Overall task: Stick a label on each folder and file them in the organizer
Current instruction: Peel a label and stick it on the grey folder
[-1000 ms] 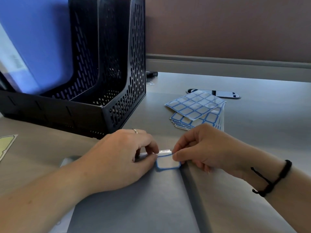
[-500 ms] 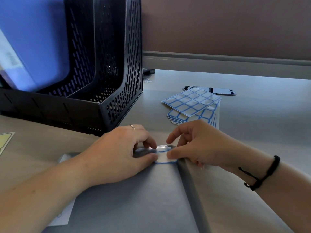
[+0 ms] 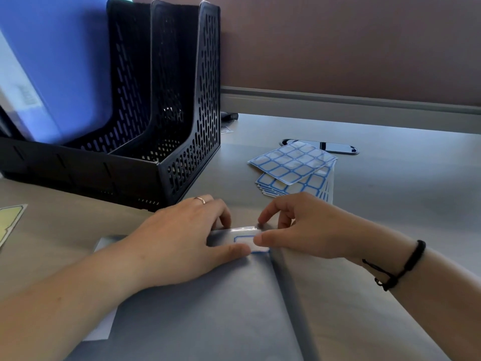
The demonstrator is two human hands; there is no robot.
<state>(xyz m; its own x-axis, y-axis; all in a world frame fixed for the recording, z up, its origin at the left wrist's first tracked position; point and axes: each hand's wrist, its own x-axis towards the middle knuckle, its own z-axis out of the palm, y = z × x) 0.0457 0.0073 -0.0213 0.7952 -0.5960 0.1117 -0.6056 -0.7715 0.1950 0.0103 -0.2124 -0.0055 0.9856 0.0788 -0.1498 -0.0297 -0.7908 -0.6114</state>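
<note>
Brown partition panelling backs the grey desk (image 3: pixel 390 204) I am looking down on. Since half a second ago my view has tipped slightly; the hands sit lower in frame, and the label (image 3: pixel 248 242) now lies flatter on the grey folder (image 3: pixel 208 308), with more of its blue border showing. My left hand (image 3: pixel 179 243) rests on the folder's far end, thumb pressing the label's near left corner. My right hand (image 3: pixel 302 230) pinches the label's right end between thumb and curled forefinger.

Beyond the hands, toward the desk's back edge, lies a fanned stack of label sheets (image 3: pixel 294 168), partly over a dark oval cable port (image 3: pixel 335 147). At the back left stands the black mesh organizer (image 3: pixel 182 126), a blue folder (image 3: pixel 59 74) in its left slot; its right corner is close behind my left knuckles. A yellowish sheet (image 3: pixel 9 220) pokes in at the left edge. Bare desk opens to the right.
</note>
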